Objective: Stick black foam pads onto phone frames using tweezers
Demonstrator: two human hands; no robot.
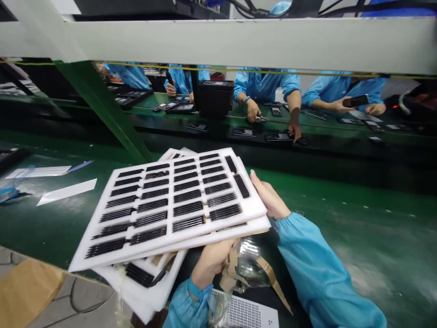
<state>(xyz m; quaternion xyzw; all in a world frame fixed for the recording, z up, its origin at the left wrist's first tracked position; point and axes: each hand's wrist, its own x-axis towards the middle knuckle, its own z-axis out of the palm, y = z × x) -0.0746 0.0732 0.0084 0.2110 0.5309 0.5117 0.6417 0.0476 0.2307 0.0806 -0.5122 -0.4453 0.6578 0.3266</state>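
Observation:
A white foam tray [168, 228] with rows of thin black strip-like parts in its slots lies tilted on a second foam tray [254, 225]. My right hand [271, 197] is closed on the upper tray's right edge, thumb on the rim. Below the front edge, my left hand [213, 257] is closed against the underside of the trays, its fingertips hidden. Crumpled clear packing tape [251, 255] with torn brown paper on it hangs beside the left hand. Farther down, another foam tray [170, 280] with black parts shows, partly covered.
White paper strips [68, 191] lie on the green bench [341, 218] at left. A perforated white sheet [252, 312] is below my hands. A green post [102, 111] and white beam [239, 43] stand ahead. Beyond, several co-workers in blue sleeves handle phones [244, 132] along a line.

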